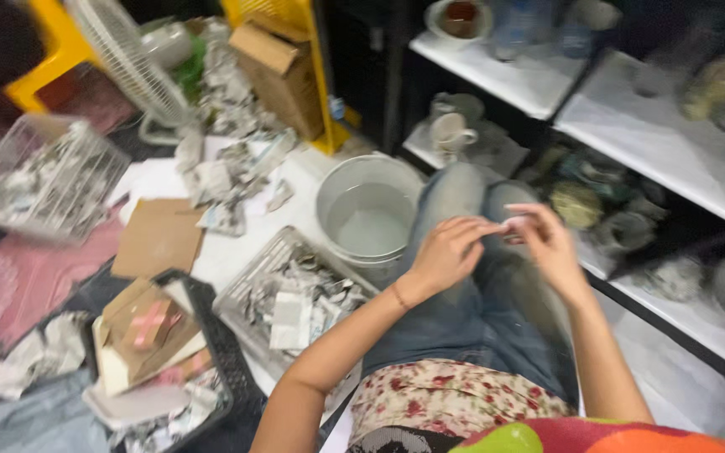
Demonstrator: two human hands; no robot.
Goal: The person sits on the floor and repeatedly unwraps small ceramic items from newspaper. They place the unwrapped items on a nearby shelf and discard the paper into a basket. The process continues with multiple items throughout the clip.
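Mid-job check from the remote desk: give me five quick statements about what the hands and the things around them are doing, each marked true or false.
1. The left hand and right hand meet over the lap, pinching a small pale object. True.
2. The grey bucket stands on the white shelf. False: it stands on the floor beside the knees.
3. The wire basket left of the lap holds crumpled newspaper. True.
4. The white mug is in the right hand. False: it sits on a low shelf beyond the bucket.
5. The white fan lies inside the black crate. False: it stands farther back, apart from it.
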